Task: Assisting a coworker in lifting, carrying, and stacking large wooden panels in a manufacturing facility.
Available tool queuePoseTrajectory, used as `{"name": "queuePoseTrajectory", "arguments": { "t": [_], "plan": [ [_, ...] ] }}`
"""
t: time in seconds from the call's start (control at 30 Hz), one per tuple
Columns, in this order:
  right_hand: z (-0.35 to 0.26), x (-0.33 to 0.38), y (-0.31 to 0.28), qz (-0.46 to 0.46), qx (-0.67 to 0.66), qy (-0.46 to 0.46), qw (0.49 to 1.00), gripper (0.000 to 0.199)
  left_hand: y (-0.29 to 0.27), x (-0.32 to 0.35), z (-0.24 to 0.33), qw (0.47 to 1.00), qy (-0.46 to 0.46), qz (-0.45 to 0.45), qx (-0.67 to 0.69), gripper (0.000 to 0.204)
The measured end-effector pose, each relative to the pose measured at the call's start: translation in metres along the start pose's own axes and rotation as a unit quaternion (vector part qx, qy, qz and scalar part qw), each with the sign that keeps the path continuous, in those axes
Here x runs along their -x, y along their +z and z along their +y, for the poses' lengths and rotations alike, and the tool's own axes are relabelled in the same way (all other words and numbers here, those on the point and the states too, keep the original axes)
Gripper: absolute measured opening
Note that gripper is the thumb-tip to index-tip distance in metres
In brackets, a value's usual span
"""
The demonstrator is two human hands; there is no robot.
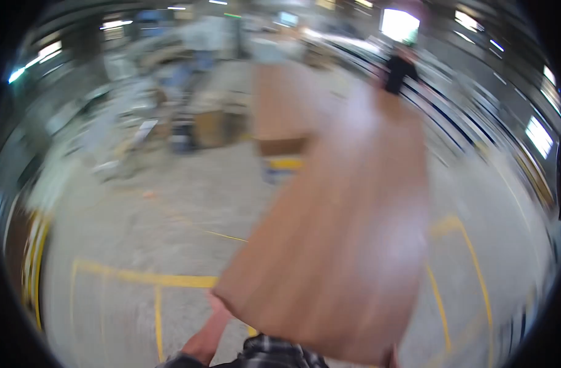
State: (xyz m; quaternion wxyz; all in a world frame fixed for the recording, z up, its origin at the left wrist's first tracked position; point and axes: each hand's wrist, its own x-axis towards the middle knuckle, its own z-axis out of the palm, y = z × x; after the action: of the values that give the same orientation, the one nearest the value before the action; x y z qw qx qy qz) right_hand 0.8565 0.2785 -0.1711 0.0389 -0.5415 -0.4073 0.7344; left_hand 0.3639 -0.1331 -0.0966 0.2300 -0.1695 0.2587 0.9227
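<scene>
A long brown wood-grain panel [342, 245] stretches away from my body, its broad face up. My left hand [219, 305] grips its near left corner, the fingers hidden under the edge. At the near right corner, a sliver of my right hand [391, 357] shows against the edge, also holding the panel; most of that hand is out of sight. A person in a dark top [398, 75] stands at the far end of the same panel, their hands too blurred to make out.
Ahead, a stack of similar brown panels [282, 113] rests on a yellow and blue support [283, 164]. Cardboard boxes [210, 127] and blurred clutter lie to the left. Yellow lines [176, 281] mark the grey concrete floor. Long rails [437, 126] run along the far right.
</scene>
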Motion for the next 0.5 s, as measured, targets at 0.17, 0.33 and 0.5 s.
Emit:
{"name": "queuePoseTrajectory", "arguments": {
  "t": [0.17,0.33,0.5],
  "plan": [
    [0.104,0.119,0.064,0.081,-0.014,0.032,0.996,0.066,-0.086,0.040,0.106,0.983,0.036,0.146,-0.108,0.062],
    [0.225,0.201,0.147,0.124,-0.057,0.041,0.990,0.066,-0.158,0.054,0.205,0.945,0.012,0.252,-0.210,0.066],
    [0.336,0.261,0.273,0.142,-0.097,0.046,0.984,0.065,-0.215,0.047,0.341,0.961,-0.007,0.145,-0.235,0.065]
  ]
}}
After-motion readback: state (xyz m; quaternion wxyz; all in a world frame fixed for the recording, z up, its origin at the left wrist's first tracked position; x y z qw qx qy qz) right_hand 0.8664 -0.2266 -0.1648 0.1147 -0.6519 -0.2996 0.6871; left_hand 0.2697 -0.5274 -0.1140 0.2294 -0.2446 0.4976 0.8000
